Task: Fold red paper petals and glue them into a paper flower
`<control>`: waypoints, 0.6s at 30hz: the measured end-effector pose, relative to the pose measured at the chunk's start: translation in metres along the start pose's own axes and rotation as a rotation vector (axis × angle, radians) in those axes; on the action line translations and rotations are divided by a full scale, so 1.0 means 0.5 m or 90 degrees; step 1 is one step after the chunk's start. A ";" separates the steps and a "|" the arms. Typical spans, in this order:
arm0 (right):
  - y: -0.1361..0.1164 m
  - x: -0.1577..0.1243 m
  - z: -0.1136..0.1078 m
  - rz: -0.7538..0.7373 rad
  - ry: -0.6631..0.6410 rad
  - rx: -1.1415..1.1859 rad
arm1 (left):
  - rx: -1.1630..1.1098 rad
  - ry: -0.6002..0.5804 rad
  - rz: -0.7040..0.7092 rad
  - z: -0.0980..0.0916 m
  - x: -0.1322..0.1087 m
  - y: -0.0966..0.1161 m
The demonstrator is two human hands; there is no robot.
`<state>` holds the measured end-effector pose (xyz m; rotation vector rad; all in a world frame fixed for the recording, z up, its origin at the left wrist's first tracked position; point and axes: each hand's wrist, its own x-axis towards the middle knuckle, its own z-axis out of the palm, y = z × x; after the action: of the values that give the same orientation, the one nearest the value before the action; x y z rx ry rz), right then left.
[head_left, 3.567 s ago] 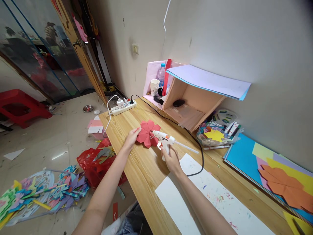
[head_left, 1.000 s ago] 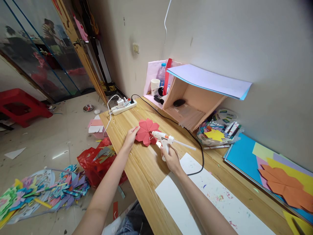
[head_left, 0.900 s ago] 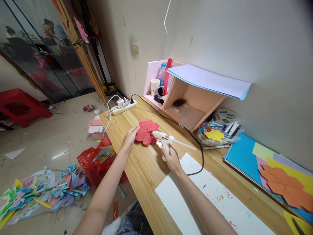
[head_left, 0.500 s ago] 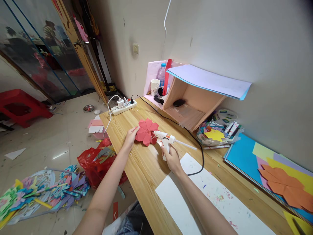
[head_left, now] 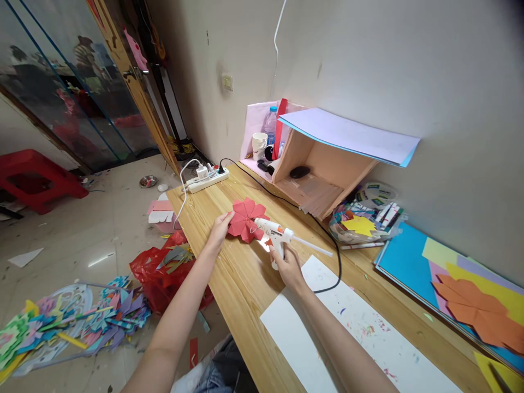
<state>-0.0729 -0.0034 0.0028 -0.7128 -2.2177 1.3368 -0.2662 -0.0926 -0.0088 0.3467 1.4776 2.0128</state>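
Between the fingers and thumb of my left hand (head_left: 221,229) is the left edge of a red paper flower (head_left: 244,210), held over the wooden table (head_left: 241,278). My right hand (head_left: 289,266) is wrapped around the handle of a white hot glue gun (head_left: 275,231). Its nozzle points left, over the middle of the flower; whether the tip touches the paper I cannot tell. A clear glue stick (head_left: 313,246) sticks out of the gun's back end. Under my right forearm lies a white sheet (head_left: 360,333) with coloured marks.
A power strip (head_left: 208,180) sits at the table's far left corner, and a black cord (head_left: 266,188) runs across the back. Behind are a cardboard box (head_left: 315,155) and a tub of markers (head_left: 362,221). Orange paper flowers (head_left: 475,305) lie at right. A red bag (head_left: 159,278) is on the floor.
The glue gun's tip has shifted slightly over the flower's middle, and its glue stick now reaches a little farther right. My left hand and the flower have barely moved.
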 end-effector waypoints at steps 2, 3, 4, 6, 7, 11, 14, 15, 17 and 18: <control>-0.001 -0.002 0.002 -0.011 -0.021 -0.022 | 0.003 -0.017 -0.014 0.003 -0.002 0.002; -0.001 -0.002 0.003 -0.012 -0.026 -0.030 | 0.005 -0.024 -0.020 0.005 -0.004 0.003; -0.001 -0.002 0.004 -0.012 -0.029 -0.033 | 0.007 -0.032 -0.024 0.006 -0.005 0.004; -0.001 -0.002 0.005 -0.010 -0.026 -0.031 | 0.010 -0.041 -0.028 0.007 -0.007 0.005; -0.001 -0.001 0.005 -0.010 -0.024 -0.028 | 0.011 -0.041 -0.029 0.007 -0.008 0.006; 0.001 -0.001 0.006 -0.008 -0.031 -0.030 | 0.012 -0.039 -0.032 0.008 -0.010 0.007; 0.004 -0.001 0.007 -0.002 -0.036 -0.041 | 0.009 -0.042 -0.030 0.008 -0.010 0.007; 0.004 -0.001 0.007 0.000 -0.036 -0.042 | 0.009 -0.042 -0.029 0.007 -0.010 0.007; 0.004 -0.001 0.006 0.002 -0.037 -0.039 | 0.011 -0.042 -0.028 0.007 -0.011 0.007; 0.003 -0.001 0.006 0.003 -0.039 -0.037 | 0.012 -0.042 -0.029 0.007 -0.011 0.007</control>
<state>-0.0740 -0.0049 0.0002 -0.7067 -2.3138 1.3176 -0.2610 -0.0938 -0.0035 0.3805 1.4513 1.9347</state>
